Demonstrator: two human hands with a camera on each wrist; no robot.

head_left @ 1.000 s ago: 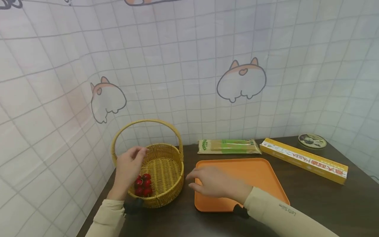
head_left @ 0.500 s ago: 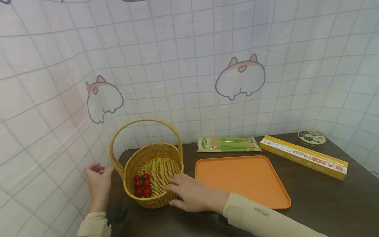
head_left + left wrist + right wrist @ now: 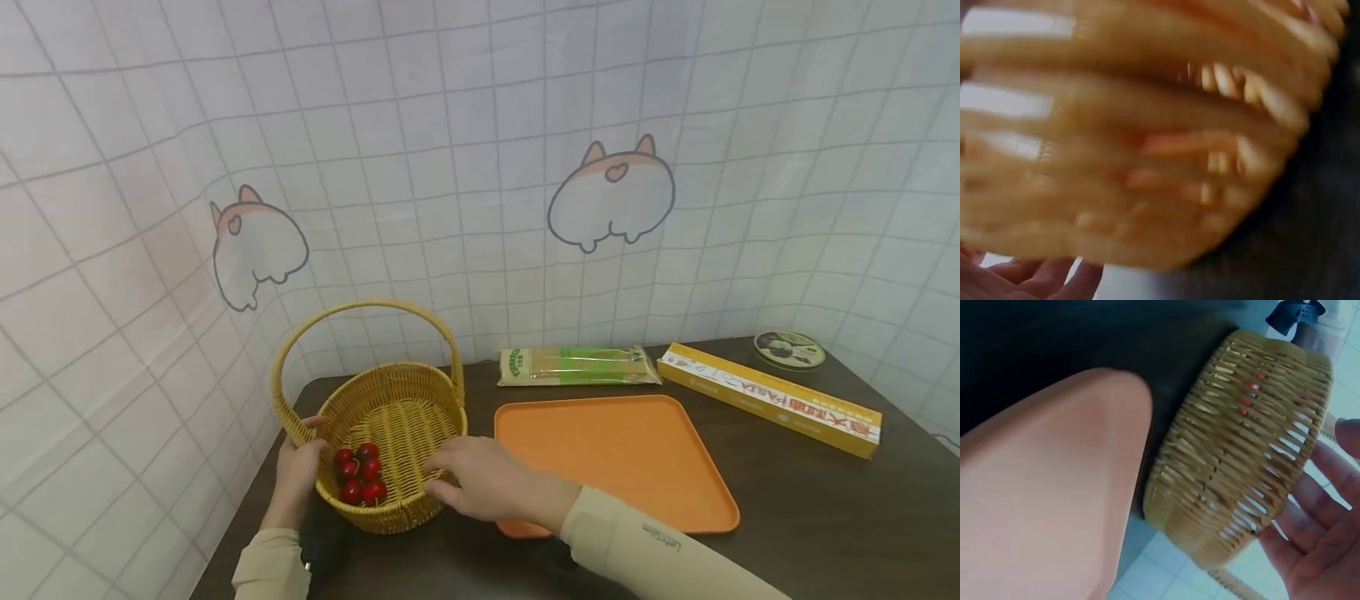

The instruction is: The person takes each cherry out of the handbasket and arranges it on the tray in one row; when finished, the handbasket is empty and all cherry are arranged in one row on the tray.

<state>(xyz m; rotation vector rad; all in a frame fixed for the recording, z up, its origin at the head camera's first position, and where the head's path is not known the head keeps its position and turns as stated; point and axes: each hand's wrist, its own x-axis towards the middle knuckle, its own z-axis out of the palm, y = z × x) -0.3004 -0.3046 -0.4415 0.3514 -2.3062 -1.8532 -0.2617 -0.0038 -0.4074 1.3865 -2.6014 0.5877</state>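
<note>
The round woven basket (image 3: 393, 515) stands upright with its handle (image 3: 375, 304) raised. Several red cherries (image 3: 351, 492) lie inside at its left. My left hand (image 3: 294, 475) is at the basket's left side, fingers and thumb on either side of the handle base; the left wrist view shows the loosely spread fingers (image 3: 1054, 278) by the blurred basket (image 3: 1104, 206). At the right rim is my right hand (image 3: 491, 483), its thumb apart. In the right wrist view its relaxed fingers (image 3: 1304, 519) touch the rim of the basket (image 3: 1229, 444).
An orange tray (image 3: 615, 442) lies right of the basket, partly under the right forearm. Behind it is a green and beige packet (image 3: 577, 367). A long yellow pasta box (image 3: 772, 402) and a round tin (image 3: 789, 350) lie farther right on the dark table (image 3: 840, 508). A patterned cloth hangs behind.
My left hand has swung out from above the basket, round to its left side and in against it. My right hand has moved left from over the tray to the basket's right rim.
</note>
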